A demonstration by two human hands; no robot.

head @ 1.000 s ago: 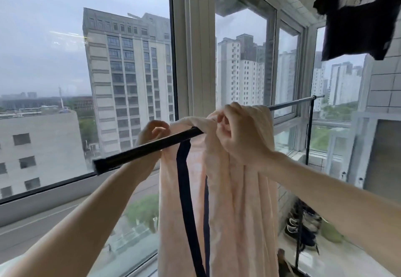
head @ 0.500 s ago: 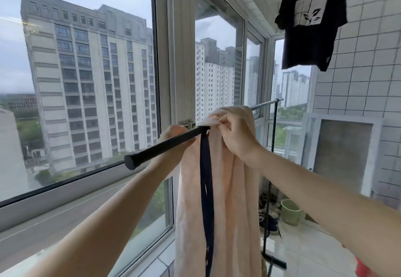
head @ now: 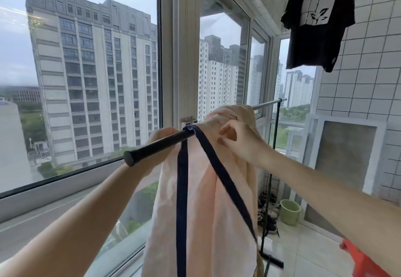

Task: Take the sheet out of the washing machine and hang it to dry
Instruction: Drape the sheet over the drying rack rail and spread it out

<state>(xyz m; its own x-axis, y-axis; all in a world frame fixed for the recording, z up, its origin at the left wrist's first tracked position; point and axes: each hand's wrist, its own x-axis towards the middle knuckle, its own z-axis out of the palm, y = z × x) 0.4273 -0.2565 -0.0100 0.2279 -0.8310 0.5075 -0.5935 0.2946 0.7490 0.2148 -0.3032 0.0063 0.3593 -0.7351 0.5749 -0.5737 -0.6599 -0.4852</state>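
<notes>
Pale pink cloth with dark navy edging, the sheet [head: 208, 200], hangs draped over the drying rail [head: 156, 149], bunched along its middle and falling down in front of the window [head: 93, 94]. Left of the sheet, the rail's black capped end juts toward the camera. The left hand [head: 161, 138] reaches up behind that black end of the rail, just left of the sheet's navy border; the rail and cloth hide its fingers, so I cannot tell whether its grip is wide, narrow or holding anything. Right of the navy border, the right hand [head: 238, 141] sits against the pink cloth just below the rail, its grip narrow, thumb and fingertips pinching a fold of the sheet. Farther right, the bare metal part of the rail runs on toward a black upright post. Below the rail's far end, on the floor, stand shoes and a green bucket [head: 290, 211]. High above the rail's right end hangs a black T-shirt [head: 319, 22] before the tiled wall.
</notes>
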